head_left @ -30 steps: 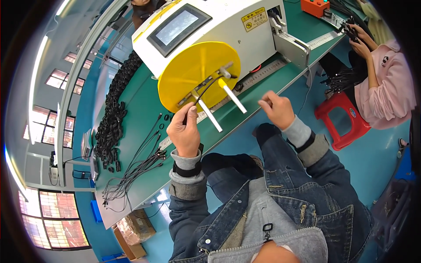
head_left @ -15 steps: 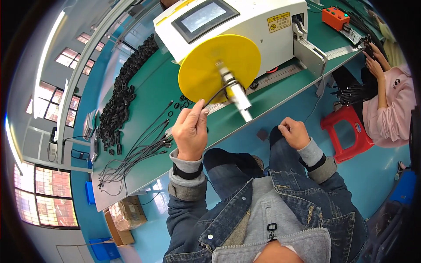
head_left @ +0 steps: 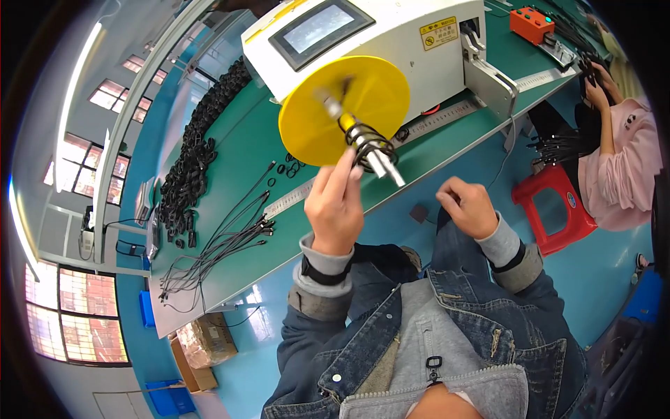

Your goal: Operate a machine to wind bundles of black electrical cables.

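Observation:
A white winding machine (head_left: 391, 52) with a screen carries a round yellow disc (head_left: 307, 126). From the disc's middle, metal winding prongs (head_left: 380, 166) point toward me, slightly smeared by motion. Several turns of black cable (head_left: 363, 136) are wrapped around them. My left hand (head_left: 335, 213) is beside the prongs, its raised fingers pinched together at the cable; the cable's end is hidden by the fingers. My right hand (head_left: 469, 209) hangs above my knee, fingers curled in, with nothing visible in it. Loose black cables (head_left: 216, 255) lie on the green table left of my left hand.
A long heap of coiled black cables (head_left: 188, 160) covers the table's left side. A steel ruler (head_left: 289, 198) lies under the disc. An orange box with buttons (head_left: 532, 26) stands at the far right. On the right, a person in pink (head_left: 621, 164) handles black cables near a red stool (head_left: 551, 209).
My left hand has moved right and a little up toward the prongs. The free stretch of cable has wound onto them in more turns. My right hand has barely moved.

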{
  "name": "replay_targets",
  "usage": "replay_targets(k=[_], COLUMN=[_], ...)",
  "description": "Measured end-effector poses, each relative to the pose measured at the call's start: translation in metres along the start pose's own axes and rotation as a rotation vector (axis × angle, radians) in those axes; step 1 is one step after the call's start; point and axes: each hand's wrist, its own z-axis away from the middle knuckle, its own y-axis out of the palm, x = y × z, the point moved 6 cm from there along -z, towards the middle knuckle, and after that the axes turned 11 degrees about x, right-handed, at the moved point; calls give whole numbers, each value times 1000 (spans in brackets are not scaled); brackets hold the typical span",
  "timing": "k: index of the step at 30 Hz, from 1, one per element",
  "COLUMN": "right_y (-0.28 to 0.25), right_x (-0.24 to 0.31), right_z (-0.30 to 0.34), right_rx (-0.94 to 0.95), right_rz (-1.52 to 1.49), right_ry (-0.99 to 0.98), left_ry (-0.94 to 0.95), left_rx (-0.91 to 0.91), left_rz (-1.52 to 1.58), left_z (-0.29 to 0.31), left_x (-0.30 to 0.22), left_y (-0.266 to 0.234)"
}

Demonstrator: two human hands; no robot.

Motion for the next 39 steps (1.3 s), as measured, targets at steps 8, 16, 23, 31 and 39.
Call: replay_targets(k=[8, 16, 23, 31, 39], right_y=[-19, -5, 3, 36, 48], right_x=[66, 55, 38, 21, 17], right_z=[-49, -59, -69, -52, -50], right_rx=[-150, -171, -69, 83, 81], right_rz=[-52, -410, -501, -1139, -1206], right_ry=[-247, -269, -323, 67, 102], left_ry=[295, 103, -44, -230, -83], left_rx=[125, 202, 257, 139, 73], left_rz=[-471, -133, 162, 266, 37], left_z=[-35, -40, -47, -15, 1], left_x=[-47, -34, -21, 11, -6], left_y=[21, 21, 17, -2, -7])
